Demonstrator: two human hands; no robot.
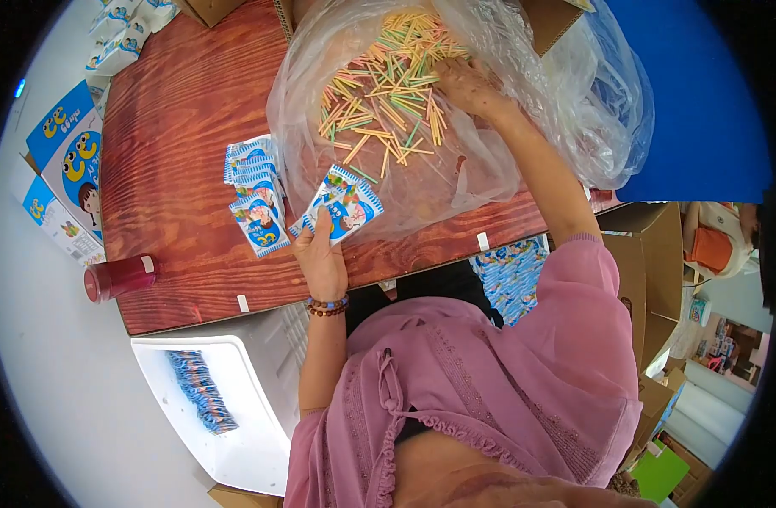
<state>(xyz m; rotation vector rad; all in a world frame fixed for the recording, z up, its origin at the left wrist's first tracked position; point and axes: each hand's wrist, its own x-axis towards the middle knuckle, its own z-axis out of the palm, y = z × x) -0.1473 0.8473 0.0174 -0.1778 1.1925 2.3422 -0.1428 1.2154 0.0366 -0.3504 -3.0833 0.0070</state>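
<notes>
My left hand point(322, 264) is closed around a few small blue-and-white printed packets point(347, 206), fanned out above the table's near part. Just left of them, more such packets point(259, 222) lie in an overlapping pile on the wood. A large clear plastic bag point(456, 182) is spread on the table, and thin yellow, pink and green snack sticks point(388, 106) are heaped on it. My right hand point(471, 88) reaches to the heap's right side, its fingers bent together among the sticks; what they pinch is hidden.
The red-brown wooden table point(185, 110) has a pink-red lidded jar point(121, 278) at its left corner. Below stands a white bin point(261, 398) holding blue packets. Printed display boxes point(70, 173) are at left. Cardboard boxes point(646, 279) stand at right, with more packets point(511, 275) under the table edge.
</notes>
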